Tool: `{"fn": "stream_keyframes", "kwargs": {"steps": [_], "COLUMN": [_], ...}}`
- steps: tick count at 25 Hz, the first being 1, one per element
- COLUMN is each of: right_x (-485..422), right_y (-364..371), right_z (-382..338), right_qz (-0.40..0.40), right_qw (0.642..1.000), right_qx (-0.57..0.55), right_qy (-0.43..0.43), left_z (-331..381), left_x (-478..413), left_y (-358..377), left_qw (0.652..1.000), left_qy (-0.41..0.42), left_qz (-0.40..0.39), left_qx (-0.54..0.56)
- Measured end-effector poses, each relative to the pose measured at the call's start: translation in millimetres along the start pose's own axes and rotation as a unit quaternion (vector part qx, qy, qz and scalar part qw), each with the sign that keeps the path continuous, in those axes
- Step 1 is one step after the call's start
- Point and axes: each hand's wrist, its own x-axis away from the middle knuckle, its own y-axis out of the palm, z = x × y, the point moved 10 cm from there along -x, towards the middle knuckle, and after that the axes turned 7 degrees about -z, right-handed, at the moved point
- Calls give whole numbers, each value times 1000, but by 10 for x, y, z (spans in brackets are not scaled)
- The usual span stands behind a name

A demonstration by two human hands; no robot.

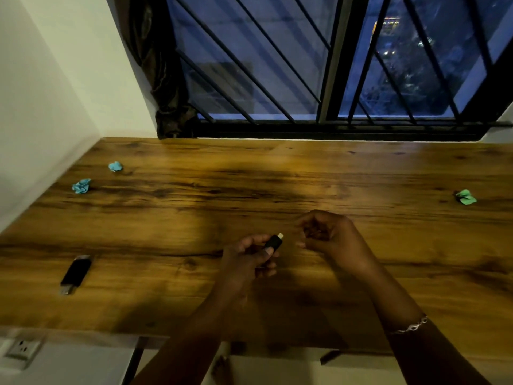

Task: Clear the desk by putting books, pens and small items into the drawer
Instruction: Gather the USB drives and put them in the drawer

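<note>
Small black USB stick w/ silver tip is pinched by left hand fingers. Right hand fingers curled, contents can't be told. Pinch should be kept firm til drawer.

Barred window, bunched curtain, wall socket.

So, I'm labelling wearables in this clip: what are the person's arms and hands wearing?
Both forearms are bare, no sleeves in view. A thin silver chain bracelet sits on the right forearm. The left hand and right hand are ungloved; rings cannot be made out in the dim light.
</note>
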Motion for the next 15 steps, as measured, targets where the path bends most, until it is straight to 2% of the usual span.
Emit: {"fn": "stream_keyframes", "kwargs": {"steps": [6, 15], "right_x": [-145, -188], "right_y": [302, 414], "right_z": [-184, -216], "right_qz": [-42, -75], "right_qw": [993, 993], "right_qx": [105, 88], "right_qy": [-35, -41], "left_z": [43, 44], "left_x": [60, 57], "left_y": [-40, -142], "left_qw": [1000, 1000], "left_qy": [0, 1], "left_qz": [-13, -24], "left_qx": [5, 0]}}
